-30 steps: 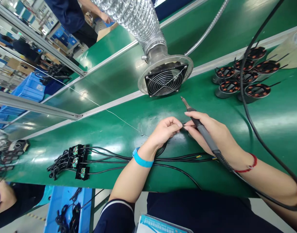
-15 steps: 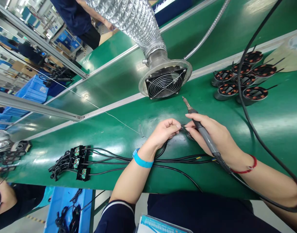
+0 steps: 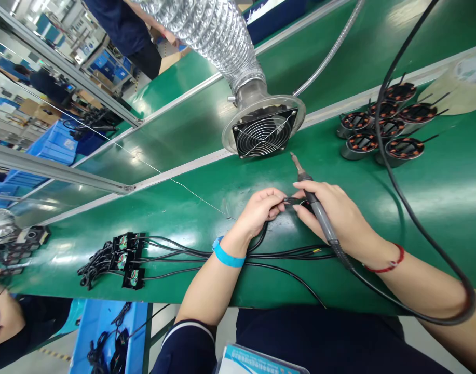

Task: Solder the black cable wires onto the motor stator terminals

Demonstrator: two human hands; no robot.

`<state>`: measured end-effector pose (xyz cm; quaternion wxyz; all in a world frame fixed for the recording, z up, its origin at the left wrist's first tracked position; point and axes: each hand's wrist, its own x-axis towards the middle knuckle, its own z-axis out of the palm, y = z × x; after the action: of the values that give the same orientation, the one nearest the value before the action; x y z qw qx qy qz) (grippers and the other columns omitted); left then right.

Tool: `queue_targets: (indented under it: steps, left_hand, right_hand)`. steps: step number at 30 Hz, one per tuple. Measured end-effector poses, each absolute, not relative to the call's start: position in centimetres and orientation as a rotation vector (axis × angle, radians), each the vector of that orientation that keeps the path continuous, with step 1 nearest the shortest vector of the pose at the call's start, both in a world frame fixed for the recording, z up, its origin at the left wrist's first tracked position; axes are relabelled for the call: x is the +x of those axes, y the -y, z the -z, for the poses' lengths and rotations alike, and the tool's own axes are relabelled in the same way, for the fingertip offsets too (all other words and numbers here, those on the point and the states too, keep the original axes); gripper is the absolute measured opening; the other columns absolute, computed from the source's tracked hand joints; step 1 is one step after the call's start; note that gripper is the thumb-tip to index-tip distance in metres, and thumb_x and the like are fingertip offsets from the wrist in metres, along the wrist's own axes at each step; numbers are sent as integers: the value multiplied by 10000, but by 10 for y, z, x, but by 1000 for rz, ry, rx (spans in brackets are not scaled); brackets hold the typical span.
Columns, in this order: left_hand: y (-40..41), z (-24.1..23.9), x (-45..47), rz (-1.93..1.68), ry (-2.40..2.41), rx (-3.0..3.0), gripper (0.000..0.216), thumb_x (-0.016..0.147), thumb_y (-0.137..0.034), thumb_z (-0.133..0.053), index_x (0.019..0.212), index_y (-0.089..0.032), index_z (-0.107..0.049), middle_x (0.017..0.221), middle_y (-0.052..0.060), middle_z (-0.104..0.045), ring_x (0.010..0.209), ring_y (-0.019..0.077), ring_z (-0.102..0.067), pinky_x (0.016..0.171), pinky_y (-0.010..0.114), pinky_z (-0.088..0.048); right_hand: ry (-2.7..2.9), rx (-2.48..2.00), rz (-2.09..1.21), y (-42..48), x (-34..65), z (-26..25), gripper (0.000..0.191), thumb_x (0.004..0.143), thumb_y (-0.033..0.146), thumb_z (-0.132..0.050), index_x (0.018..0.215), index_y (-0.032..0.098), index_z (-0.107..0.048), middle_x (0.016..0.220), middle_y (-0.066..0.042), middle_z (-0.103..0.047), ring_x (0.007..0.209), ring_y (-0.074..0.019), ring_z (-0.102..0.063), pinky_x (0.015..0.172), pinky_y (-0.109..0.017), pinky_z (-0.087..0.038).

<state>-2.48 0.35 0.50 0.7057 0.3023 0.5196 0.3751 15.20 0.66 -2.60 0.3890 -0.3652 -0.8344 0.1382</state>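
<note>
My right hand (image 3: 344,210) is wrapped round a soldering iron (image 3: 319,210), whose bare tip points up and left toward the fan grille. Its thumb and fingertip also reach the thin dark wires between my hands. My left hand (image 3: 261,210) pinches the end of a black cable (image 3: 263,236), which curves down below the wrist. Where the wires run behind my right fingers, a dark part is mostly hidden. Several more black cables (image 3: 288,255) lie beneath my hands, leading left to small black housings (image 3: 134,278) with green boards inside.
A fume extractor fan (image 3: 264,134) on a silver duct (image 3: 218,41) hangs above the bench. Several round motor stators (image 3: 401,148) stand at right, behind the iron's looping cord (image 3: 395,182). Thin solder wire (image 3: 194,195) crosses the bench. A blue bin (image 3: 82,337) holds cables; a co-worker's arm (image 3: 8,311) shows at left.
My right hand and the soldering iron have shifted slightly left. More of the dark wire shows between my fingertips. My left hand keeps its pinch, nearly in place.
</note>
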Motion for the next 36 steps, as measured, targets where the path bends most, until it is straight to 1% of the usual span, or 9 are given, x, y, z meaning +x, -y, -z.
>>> queue_targets:
  steps: [4, 7, 10, 15, 20, 26, 30, 33, 36]
  left_hand:
    - [-2, -2, -26, -785, -1115, 747, 135, 773, -230, -630, 701, -155, -544, 554, -51, -548, 406, 21, -319, 427, 179, -170]
    - [-1, 0, -25, -690, -1104, 877, 204, 755, -280, -700, 689, -154, -553, 576, -38, -581, 455, 34, -377, 475, 186, -255]
    - [0, -1, -23, -712, -1172, 955, 180, 780, -243, -677, 677, -152, -560, 581, -39, -574, 529, 55, -435, 561, 195, -337]
    - [-8, -12, -39, -862, -1435, 1036, 136, 777, -148, -621, 652, -155, -569, 567, -55, -538, 566, 68, -449, 609, 201, -360]
    - [-24, -17, -91, -1113, -1800, 947, 126, 764, -130, -614, 648, -160, -575, 563, -47, -550, 524, 72, -431, 544, 194, -317]
    - [-21, -34, -132, -1507, -2022, 878, 134, 843, -155, -547, 710, -161, -560, 660, -38, -518, 631, 73, -460, 602, 182, -363]
    - [6, -39, -93, -1411, -1644, 741, 98, 775, -231, -623, 835, -154, -631, 614, -58, -462, 481, 51, -321, 463, 213, -203]
    - [27, -32, -50, -1246, -1286, 619, 318, 657, -245, -709, 950, -142, -643, 625, -55, -508, 465, 44, -347, 441, 212, -185]
    - [37, -23, -22, -1154, -1147, 638, 523, 634, -299, -784, 1093, -169, -569, 637, -69, -557, 446, 54, -387, 419, 208, -225]
  right_hand:
    - [2024, -1051, -424, -2, 150, 24, 299, 928, 209, -548, 1224, 246, -538, 899, -30, -727, 857, -230, -697, 795, -379, -525]
    - [1951, -1134, -475, 0, 147, 24, 303, 915, 209, -552, 1213, 264, -547, 902, -22, -736, 855, -231, -709, 801, -384, -534]
    - [1951, -1121, -478, -1, 146, 24, 304, 924, 191, -547, 1220, 261, -549, 921, -26, -745, 854, -227, -715, 785, -377, -541]
    - [2014, -1046, -392, -6, 153, 23, 348, 948, 205, -543, 1294, 247, -543, 1018, -63, -747, 906, -258, -711, 777, -411, -540]
    - [2022, -918, -280, -11, 162, 15, 311, 983, 196, -530, 1286, 256, -559, 929, -40, -742, 799, -237, -706, 695, -395, -533]
    - [2051, -757, -222, -10, 160, 8, 283, 1004, 199, -549, 1282, 249, -570, 902, -31, -745, 744, -211, -712, 669, -369, -541]
    - [2021, -760, -304, -5, 154, 11, 303, 1024, 195, -521, 1322, 241, -557, 969, -43, -762, 781, -199, -738, 706, -347, -577]
    - [2007, -777, -379, 0, 151, 14, 281, 1024, 213, -530, 1302, 228, -565, 1024, -64, -762, 824, -208, -751, 721, -344, -607]
    - [2006, -758, -462, 5, 148, 15, 325, 999, 219, -566, 1323, 222, -552, 1061, -74, -752, 883, -211, -751, 790, -351, -627]
